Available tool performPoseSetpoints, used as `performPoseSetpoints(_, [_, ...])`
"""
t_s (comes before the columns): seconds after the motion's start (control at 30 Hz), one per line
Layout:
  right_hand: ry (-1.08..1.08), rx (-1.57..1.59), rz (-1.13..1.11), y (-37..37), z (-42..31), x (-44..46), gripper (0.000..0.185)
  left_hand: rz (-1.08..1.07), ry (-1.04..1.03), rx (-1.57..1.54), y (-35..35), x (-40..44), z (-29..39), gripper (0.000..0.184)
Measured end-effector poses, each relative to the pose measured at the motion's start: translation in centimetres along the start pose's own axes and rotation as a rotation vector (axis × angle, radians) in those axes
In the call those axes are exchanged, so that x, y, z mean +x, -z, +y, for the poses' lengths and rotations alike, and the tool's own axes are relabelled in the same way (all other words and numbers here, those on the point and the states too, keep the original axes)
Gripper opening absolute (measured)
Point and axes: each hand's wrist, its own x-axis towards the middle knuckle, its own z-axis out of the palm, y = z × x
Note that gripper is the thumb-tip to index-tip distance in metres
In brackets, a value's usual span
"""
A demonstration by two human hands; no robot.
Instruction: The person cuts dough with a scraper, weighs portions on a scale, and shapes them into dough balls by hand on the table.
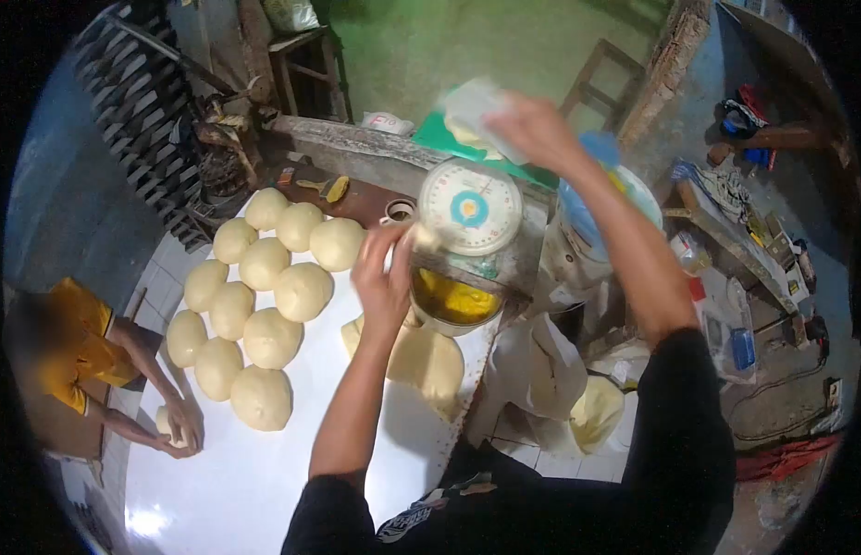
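Note:
Above the green tray of the scale, my right hand is closed on a pale flat scraper, blurred by motion. A piece of dough lies on that tray. The scale's round dial faces up between my hands. My left hand is closed on a small, blurred piece of dough, just left of the dial. Below it sits a pot with yellow contents. A large slab of dough rests on the white table near my left forearm.
Many round dough balls stand in rows on the white table. At the left, a co-worker's hands hold another dough ball. A brush and a cup are behind the rows; a bucket stands right of the scale.

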Motion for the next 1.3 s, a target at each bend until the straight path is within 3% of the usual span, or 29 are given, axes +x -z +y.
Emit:
performPoseSetpoints(0.03, [-0.242, 0.227, 0.221, 1.6, -2.8, -1.2, 0.034, 0.047, 0.015, 0.166, 1.6, -4.3, -3.4, 0.018])
performPoseSetpoints(0.07, [-0.488, 0.455, 0.438, 3.6, -6.3, -3.1, 0.031, -0.076, 0.02, 0.433, 3.2, -9.7, -8.2, 0.034])
performPoseSetpoints(0.1, [-0.546, 0.731, 0.653, 4.0, -8.3, -5.3, 0.029, -0.389, 0.089, 0.691, 5.1, -16.3, -12.5, 0.05])
performPoseSetpoints(0.13, [-0.517, 0.837, 0.695, 3.5, -9.8, -8.1, 0.032, -0.856, 0.449, 0.879, 6.5, -23.0, -14.8, 0.06])
performPoseSetpoints(0.17, [-0.486, 0.826, 0.534, 1.7, -9.0, -12.1, 0.036, -0.75, 0.36, 0.901, 8.3, -26.6, -12.0, 0.062])
performPoseSetpoints(0.2, [-0.701, 0.767, 0.41, -1.7, -8.8, -16.4, 0.04, -0.642, 0.21, 0.879, 9.3, -28.7, -12.5, 0.058])
performPoseSetpoints(0.23, [-0.749, 0.739, 0.207, -4.9, -10.1, -20.5, 0.04, -0.612, 0.216, 0.851, 10.4, -27.9, -10.2, 0.053])
performPoseSetpoints(0.27, [-0.74, 0.724, -0.043, -9.0, -11.9, -25.1, 0.04, -0.552, 0.359, 0.622, 11.4, -27.3, -8.5, 0.049])
performPoseSetpoints(0.33, [-0.682, 0.786, -0.435, -15.1, -16.5, -33.6, 0.039, -0.477, 0.407, 0.566, 13.1, -29.3, -8.0, 0.05])
performPoseSetpoints(0.37, [-0.808, 0.939, -0.564, -16.9, -19.7, -36.9, 0.048, -0.378, 0.47, 0.505, 14.3, -30.6, -8.0, 0.052])
performPoseSetpoints(0.4, [-0.749, 1.041, -0.736, -22.0, -20.3, -42.9, 0.055, -0.39, 0.459, 0.509, 16.0, -32.8, -8.5, 0.052])
performPoseSetpoints(0.47, [-0.553, 1.267, -0.798, -21.7, -23.4, -44.5, 0.055, -0.511, 0.297, 0.611, 18.6, -37.2, -10.1, 0.053])
performPoseSetpoints(0.57, [-0.448, 1.115, -0.791, -19.5, -24.8, -41.7, 0.05, -0.629, 0.279, 0.679, 20.0, -37.7, -9.0, 0.054])
performPoseSetpoints(0.6, [-0.513, 1.101, -0.927, -19.3, -24.2, -40.6, 0.052, -0.634, 0.276, 0.676, 20.1, -37.7, -9.0, 0.054])
performPoseSetpoints(0.77, [-0.534, 0.957, -0.891, -18.5, -21.5, -33.9, 0.05, -0.602, 0.268, 0.704, 19.5, -37.0, -9.3, 0.056])
performPoseSetpoints(0.87, [-0.357, 0.85, -0.676, -19.4, -20.1, -31.9, 0.06, -0.599, 0.26, 0.698, 19.5, -36.9, -9.5, 0.056])
performPoseSetpoints(1.0, [-0.472, 0.905, -0.794, -18.6, -18.0, -29.1, 0.066, -0.559, 0.251, 0.66, 18.8, -34.9, -9.5, 0.052])
performPoseSetpoints(1.07, [-0.343, 0.783, -0.623, -15.2, -16.0, -26.3, 0.072, -0.533, 0.539, 0.404, 17.5, -31.4, -10.6, 0.046])
performPoseSetpoints(1.1, [-0.187, 0.694, -0.45, -14.1, -13.5, -24.8, 0.078, -0.494, 0.395, 0.42, 15.8, -27.7, -10.1, 0.045])
performPoseSetpoints(1.13, [-0.302, 0.358, -0.485, -10.8, -11.5, -21.3, 0.075, -0.455, 0.252, 0.43, 13.6, -22.1, -8.3, 0.043])
performPoseSetpoints(1.17, [-0.395, 0.416, -0.387, -6.9, -9.8, -17.8, 0.067, -0.391, 0.242, 0.265, 11.4, -16.2, -6.1, 0.043])
performPoseSetpoints(1.23, [-0.556, 0.546, -0.162, 2.2, -7.5, -9.5, 0.053, -0.327, 0.013, 0.177, 7.3, -5.9, -2.7, 0.042])
performPoseSetpoints(1.27, [-0.434, 0.633, 0.029, 3.1, -5.9, -6.7, 0.05, -0.269, -0.12, 0.172, 5.0, -1.4, -1.5, 0.042])
performPoseSetpoints(1.3, [-0.366, 0.497, 0.025, 3.8, -3.9, -3.9, 0.049, -0.204, -0.219, 0.144, 2.3, 3.5, -0.1, 0.04])
